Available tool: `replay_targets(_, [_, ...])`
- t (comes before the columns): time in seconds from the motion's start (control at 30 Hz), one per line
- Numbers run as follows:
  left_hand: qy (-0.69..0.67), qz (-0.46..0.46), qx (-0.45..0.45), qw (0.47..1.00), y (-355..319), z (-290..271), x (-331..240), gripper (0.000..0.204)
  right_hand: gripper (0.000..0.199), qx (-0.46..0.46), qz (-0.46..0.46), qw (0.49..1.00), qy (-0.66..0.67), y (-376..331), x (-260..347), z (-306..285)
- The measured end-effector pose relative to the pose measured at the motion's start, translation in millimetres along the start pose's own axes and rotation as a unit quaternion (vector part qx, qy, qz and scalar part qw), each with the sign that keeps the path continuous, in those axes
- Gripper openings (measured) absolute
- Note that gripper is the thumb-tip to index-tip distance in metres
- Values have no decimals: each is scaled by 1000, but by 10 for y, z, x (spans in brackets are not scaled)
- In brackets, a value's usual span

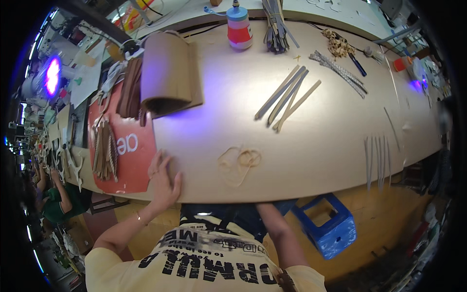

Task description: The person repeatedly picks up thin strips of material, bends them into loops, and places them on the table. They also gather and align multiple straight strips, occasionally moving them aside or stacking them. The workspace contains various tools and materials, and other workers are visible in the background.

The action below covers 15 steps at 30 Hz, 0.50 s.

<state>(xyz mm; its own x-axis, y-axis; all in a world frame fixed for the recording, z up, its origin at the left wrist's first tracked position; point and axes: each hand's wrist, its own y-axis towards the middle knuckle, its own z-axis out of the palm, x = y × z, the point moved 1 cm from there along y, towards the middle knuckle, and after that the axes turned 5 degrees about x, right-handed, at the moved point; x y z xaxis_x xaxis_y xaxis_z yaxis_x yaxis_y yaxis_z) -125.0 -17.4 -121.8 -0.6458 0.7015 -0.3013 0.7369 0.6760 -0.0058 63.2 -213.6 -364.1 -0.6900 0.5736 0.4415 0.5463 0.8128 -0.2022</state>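
Note:
My left hand lies at the near edge of the table, fingers apart, beside the right border of a red sheet. Nothing shows in its grasp. On that sheet rests a bundle of brown and patterned strips. Thin tan loops like rubber bands lie to the right of my left hand. My right forearm runs up to the table's edge, and the hand itself is hidden below it. Farther out, several tan and grey strips are spread on the tabletop.
A curved brown sheet stands at the back left beside dark brown strips. Behind are a blue-capped bottle and grey strips. Patterned strips and thin strips lie right. A blue stool stands below; a green-clad person is left.

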Motion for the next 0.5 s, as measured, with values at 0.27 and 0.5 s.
replay_targets(0.27, [-13, -13, 45, 999, -15, -54, -7, 60, 38, 78, -1, 997, 22, -860, -205, -792])
replay_targets(0.5, [-10, -17, 33, 999, -66, -28, 25, 59, 39, 70, 9, 998, -5, -659, -349, -555])
